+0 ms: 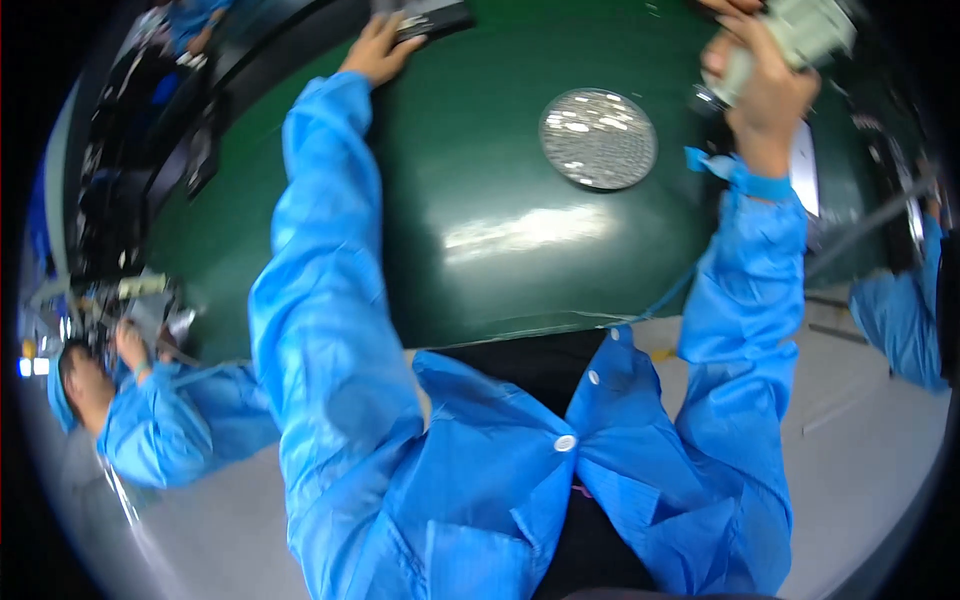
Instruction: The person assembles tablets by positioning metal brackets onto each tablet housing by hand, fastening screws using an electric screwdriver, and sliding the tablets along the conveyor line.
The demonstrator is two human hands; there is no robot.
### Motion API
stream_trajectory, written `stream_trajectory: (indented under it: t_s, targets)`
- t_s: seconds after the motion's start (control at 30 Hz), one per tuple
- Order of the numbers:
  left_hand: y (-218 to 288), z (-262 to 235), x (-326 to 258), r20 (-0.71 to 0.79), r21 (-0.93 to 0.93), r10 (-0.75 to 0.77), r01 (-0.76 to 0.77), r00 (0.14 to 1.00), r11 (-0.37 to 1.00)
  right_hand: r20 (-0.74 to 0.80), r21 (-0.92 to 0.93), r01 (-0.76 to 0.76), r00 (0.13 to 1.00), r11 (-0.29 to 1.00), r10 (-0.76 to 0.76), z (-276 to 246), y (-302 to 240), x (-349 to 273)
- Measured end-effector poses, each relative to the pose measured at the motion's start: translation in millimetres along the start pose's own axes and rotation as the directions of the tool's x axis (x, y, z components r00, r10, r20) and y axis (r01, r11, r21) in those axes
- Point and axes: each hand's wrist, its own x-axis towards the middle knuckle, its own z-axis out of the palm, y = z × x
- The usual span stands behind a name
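The left hand (378, 50) is reaching far out, its spread fingers touching a dark, flat-edged object (440, 18) at the upper edge; whether it is gripping, I cannot tell. The right hand (768, 95) is closing around a blurred pale-green device (812, 35) at upper right. Between them, nearer the right, a round silvery disc (598, 138) is lying on the green table (470, 130). Farther left, a co-worker (170, 420) in blue is sitting or standing.

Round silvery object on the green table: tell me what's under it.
The green table shows all around the round silvery object; whatever lies directly beneath is covered.
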Motion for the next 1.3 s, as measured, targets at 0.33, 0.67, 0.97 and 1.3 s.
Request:
stream_trajectory:
  t_s: [0.33,0.67,0.97,1.3]
  targets:
    - [24.5,-196.8,-165.1,-0.215,-0.162,-0.350,0.320,0.912,0.933,0.163,-0.041,-0.008,0.986,0.999,0.015,27.2,-9.2,-23.5]
    - [2.7,-199.8,-239.5,0.185,0.025,-0.725,0.735,0.663,0.678,0.287,-0.062,0.003,0.958,0.998,0.015,45.3,-0.6,-42.4]
    - [-20.3,-195.6,-274.6,0.180,-0.344,-0.662,0.676,0.728,0.651,0.303,-0.005,-0.018,0.953,1.000,0.018,45.0,1.7,-47.1]
    - [-31.6,-203.5,-297.6,0.074,-0.417,-0.642,0.609,0.763,0.675,0.308,0.112,-0.171,0.943,0.979,0.129,57.7,-8.5,-57.7]
